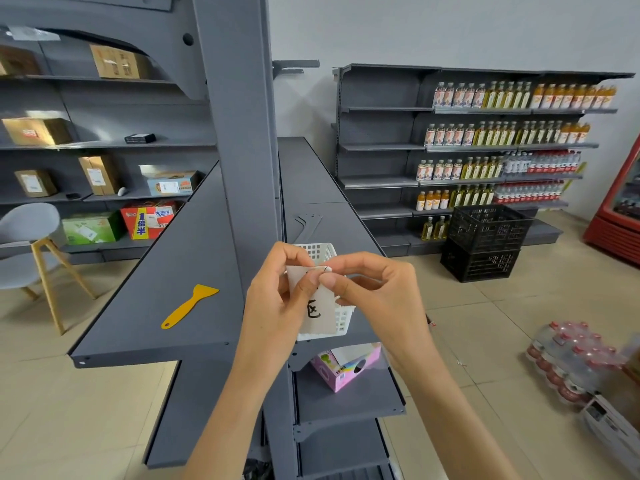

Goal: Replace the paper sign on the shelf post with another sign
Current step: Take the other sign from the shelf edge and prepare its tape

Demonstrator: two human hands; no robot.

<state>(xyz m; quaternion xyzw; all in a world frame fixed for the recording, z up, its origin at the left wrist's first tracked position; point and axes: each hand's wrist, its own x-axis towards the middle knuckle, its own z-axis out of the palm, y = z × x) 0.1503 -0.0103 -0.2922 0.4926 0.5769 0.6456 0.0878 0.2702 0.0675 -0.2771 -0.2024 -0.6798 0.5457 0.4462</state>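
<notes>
A small white paper sign [320,315] with black handwriting hangs between my hands, in front of the grey shelf post [242,133]. My left hand [277,303] pinches its upper left part with thumb and fingers. My right hand [377,292] pinches its top edge, thumb tip against my left thumb. The sign's upper half is hidden by my fingers. No paper shows on the visible face of the post. A yellow plastic scraper [188,306] lies on the grey shelf [166,271] left of my hands.
A white plastic basket [343,318] sits on the shelf behind the sign. A pink box [343,370] lies on the shelf below. Black crates [485,240] stand on the floor at right, bottle packs [571,362] farther right. A grey chair [31,244] stands at left.
</notes>
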